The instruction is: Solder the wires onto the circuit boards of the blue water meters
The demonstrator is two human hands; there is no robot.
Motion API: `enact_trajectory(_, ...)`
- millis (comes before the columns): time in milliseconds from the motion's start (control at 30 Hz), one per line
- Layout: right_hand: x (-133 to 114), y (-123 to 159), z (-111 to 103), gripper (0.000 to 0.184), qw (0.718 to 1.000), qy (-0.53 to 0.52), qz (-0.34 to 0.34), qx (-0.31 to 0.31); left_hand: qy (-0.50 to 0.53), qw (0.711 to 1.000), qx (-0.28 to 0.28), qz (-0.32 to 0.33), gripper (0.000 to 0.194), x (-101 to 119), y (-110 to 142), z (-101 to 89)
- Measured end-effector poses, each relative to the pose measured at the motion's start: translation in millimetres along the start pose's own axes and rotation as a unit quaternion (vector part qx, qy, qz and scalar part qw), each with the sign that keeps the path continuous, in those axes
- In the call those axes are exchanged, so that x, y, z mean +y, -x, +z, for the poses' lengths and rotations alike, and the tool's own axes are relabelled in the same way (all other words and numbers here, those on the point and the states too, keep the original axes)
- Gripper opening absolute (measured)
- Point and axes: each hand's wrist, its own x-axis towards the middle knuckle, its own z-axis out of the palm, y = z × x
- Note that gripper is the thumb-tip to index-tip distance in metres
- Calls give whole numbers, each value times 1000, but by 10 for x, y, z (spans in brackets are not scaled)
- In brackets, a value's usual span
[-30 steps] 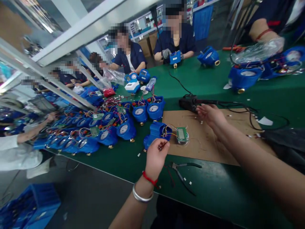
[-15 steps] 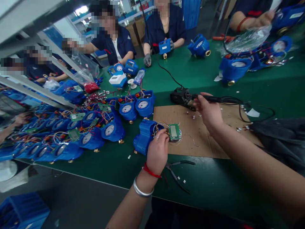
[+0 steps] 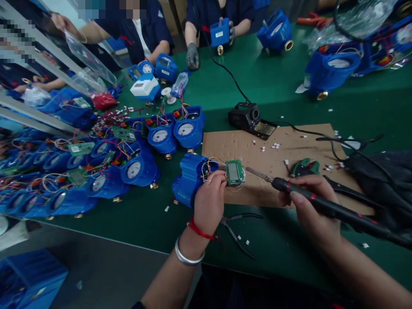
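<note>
My left hand (image 3: 210, 195) pinches the left edge of a green circuit board (image 3: 240, 177) with a small grey display (image 3: 232, 171). Thin coloured wires run from the board to an open blue water meter (image 3: 188, 176) just left of it. In my right hand (image 3: 317, 210) is a black soldering iron (image 3: 309, 197), its fingers wrapped round the handle. The iron's metal tip points left at the board's right edge; whether it touches cannot be made out. Behind them stands a black soldering iron stand (image 3: 246, 118).
Under the work lies a cardboard sheet (image 3: 222, 139) with small white connectors scattered on it. Pliers (image 3: 236, 231) lie near the front edge, green-jawed cutters (image 3: 305, 167) at the right. Rows of blue meters (image 3: 138, 165) fill the left. Co-workers sit across the green table (image 3: 206, 90).
My right hand has drawn the soldering iron out of its stand and brought it down and toward me, tip at the board. My left hand still holds the board. The view has shifted slightly.
</note>
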Motion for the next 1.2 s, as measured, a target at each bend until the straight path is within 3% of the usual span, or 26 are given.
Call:
enact_trajectory(300, 25, 5, -34, 18, 975, 161, -83, -126, 20, 1000, 22, 2, 13, -24, 1, 13)
enact_trajectory(1200, -9, -2, 51, 16, 960, 221, -106, -138, 15, 999, 33, 2, 12, -43, 3, 40)
